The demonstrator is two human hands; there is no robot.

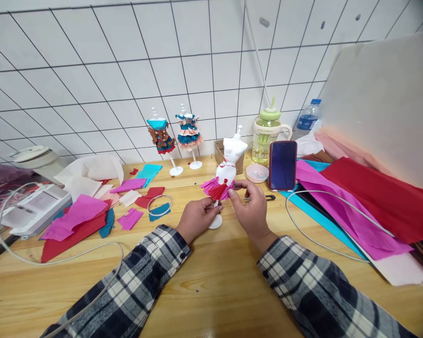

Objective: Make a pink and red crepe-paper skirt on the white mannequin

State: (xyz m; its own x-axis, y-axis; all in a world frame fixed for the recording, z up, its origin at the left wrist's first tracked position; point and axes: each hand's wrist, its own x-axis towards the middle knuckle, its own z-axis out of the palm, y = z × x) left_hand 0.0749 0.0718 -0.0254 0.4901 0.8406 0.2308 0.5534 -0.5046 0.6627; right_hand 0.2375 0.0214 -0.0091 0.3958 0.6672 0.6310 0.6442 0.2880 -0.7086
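A small white dress-form mannequin [231, 152] tilts slightly to the right above the table. Around its hips runs a pleated paper skirt [217, 191] in magenta and red, and red marks show at its waist. My left hand [199, 217] is closed round the stand's thin post, just above the round white base [215, 222]. At the skirt's right edge, my right hand [250, 204] pinches the magenta paper between thumb and fingers. Partly hidden behind that hand lies a small tool with a black handle [270, 197].
Two dressed mannequins [161, 136] stand by the wall. Paper scraps [130, 218] and a wire ring [160, 208] lie left. A phone [282, 165], a pink bowl [257, 173] and a green-lidded jug [266, 136] stand right, beside crepe sheets [352, 211]. A white cable [313, 239] loops across.
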